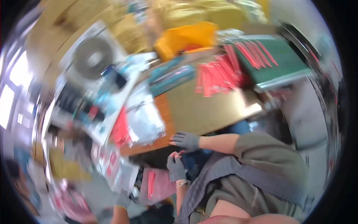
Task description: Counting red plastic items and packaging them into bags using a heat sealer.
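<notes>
My right hand (186, 141), in a grey glove with bare fingertips, reaches in from the right. Its fingers are stretched out at the near edge of the table (162, 108), and I see nothing in them. Just below it is my left hand (176, 167), also in a grey glove, with a bangle at the wrist. Its bare-tipped fingers are bent inward; blur hides what they hold, if anything. On the brown board (197, 110) beyond lies a fanned pile of red-pink strips (216, 76). Clear plastic bags (145, 115) lie at the table's left end, beside a red packet (120, 128).
More red strips (255, 54) rest on a green surface (287, 61) at the back right. An orange bag (186, 39) and a fan (92, 58) stand behind. At lower left are a co-worker's gloved hand (122, 200) and a pink bag (160, 184) holding red strips.
</notes>
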### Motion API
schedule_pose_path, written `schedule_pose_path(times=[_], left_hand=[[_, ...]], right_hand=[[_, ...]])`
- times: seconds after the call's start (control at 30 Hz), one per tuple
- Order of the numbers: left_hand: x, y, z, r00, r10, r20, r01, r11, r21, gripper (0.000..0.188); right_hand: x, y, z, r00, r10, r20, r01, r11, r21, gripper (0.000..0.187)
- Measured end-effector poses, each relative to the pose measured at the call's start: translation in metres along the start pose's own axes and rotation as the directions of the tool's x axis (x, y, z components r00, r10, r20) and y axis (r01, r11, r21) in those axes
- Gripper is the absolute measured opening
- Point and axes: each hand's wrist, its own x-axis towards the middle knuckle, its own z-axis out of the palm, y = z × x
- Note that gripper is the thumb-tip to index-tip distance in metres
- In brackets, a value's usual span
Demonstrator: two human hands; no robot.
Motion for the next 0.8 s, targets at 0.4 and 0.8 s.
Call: schedule_pose_path(times=[0.4,0.8], left_hand=[[0.098,0.066,0.138,0.886,0.272,0.375,-0.368,0.905,0.213,0.024],[0.182,0.107,0.347,0.846,-0.114,0.52,-0.195,0.843,0.502,0.055]], right_hand=[[-0.196,0.113,-0.289,0.377,0.589,-0.714,-0.775,0.623,0.104,0.062],[-0.152,0.251,-0.286,0.491,0.756,-0.433,-0.87,0.401,-0.286,0.085]])
